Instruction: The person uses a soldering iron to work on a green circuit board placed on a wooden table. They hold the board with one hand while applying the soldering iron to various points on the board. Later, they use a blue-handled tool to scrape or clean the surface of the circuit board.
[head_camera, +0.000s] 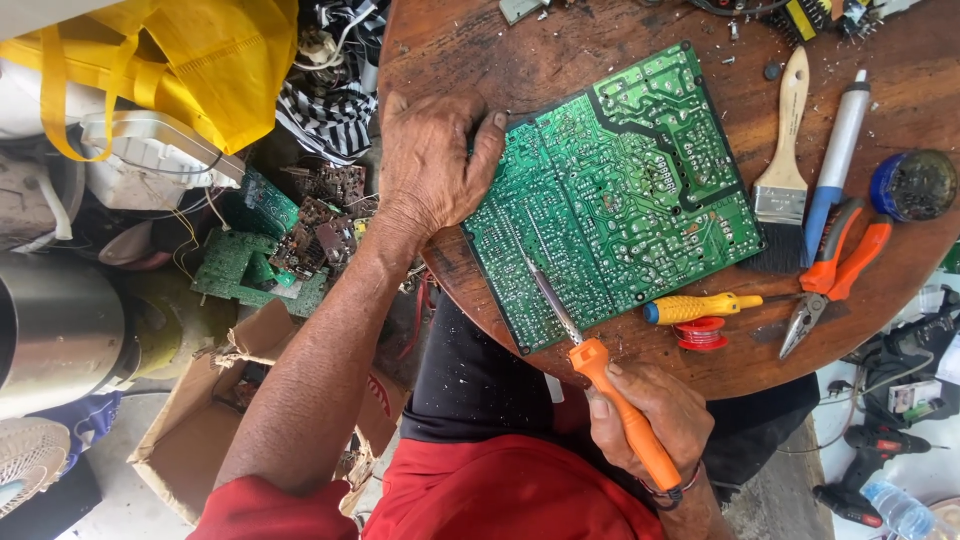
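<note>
A green circuit board lies solder side up on a round wooden table. My left hand rests on the board's left edge, fingers curled over it, holding it down. My right hand grips the orange handle of a soldering iron near the table's front edge. The iron's metal tip reaches up onto the lower left part of the board.
To the right of the board lie a paintbrush, a white and blue pen-like tool, orange pliers, a yellow screwdriver, a red solder spool and a blue tin. Scrap boards, a cardboard box and a yellow bag sit left of the table.
</note>
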